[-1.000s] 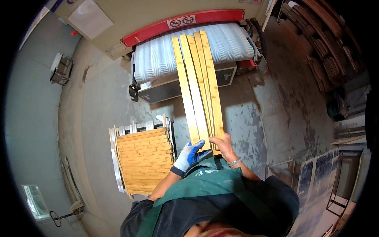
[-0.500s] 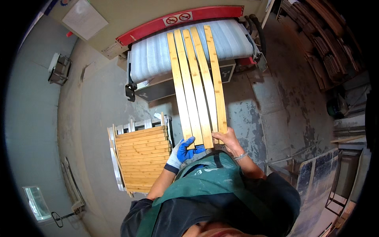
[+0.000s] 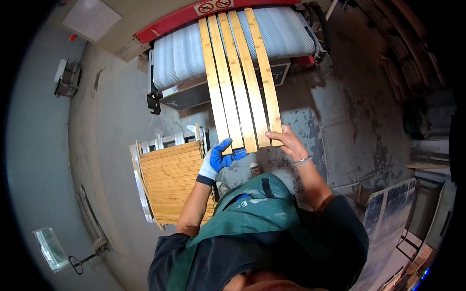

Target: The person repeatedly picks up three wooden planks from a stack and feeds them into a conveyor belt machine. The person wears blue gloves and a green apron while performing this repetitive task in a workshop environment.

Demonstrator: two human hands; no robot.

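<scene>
Several long, pale bamboo-like wooden strips [image 3: 238, 82] stretch from my hands to the machine. Their far ends rest on the blue-white ribbed conveyor belt [image 3: 177, 56], reaching up to the red bar [image 3: 160, 26]. My left hand [image 3: 219, 157], in a blue and white glove, is closed round the near ends of the left strips, with fingers underneath and thumb on top. My bare right hand [image 3: 286, 142] grips the near end of the rightmost strip, which stands a little apart from the others; its thumb lies on top.
On the left, a stack of similar strips [image 3: 170, 174] lies on a support by my leg. Dark boards [image 3: 410, 43] are piled at the far right. A large worn panel [image 3: 386, 218] leans at the near right. A long-handled tool [image 3: 90, 257] stands near the left wall.
Both hands have moved forward, pushing the strips farther over the belt to the red bar. My shoes and the floor before me now show.
</scene>
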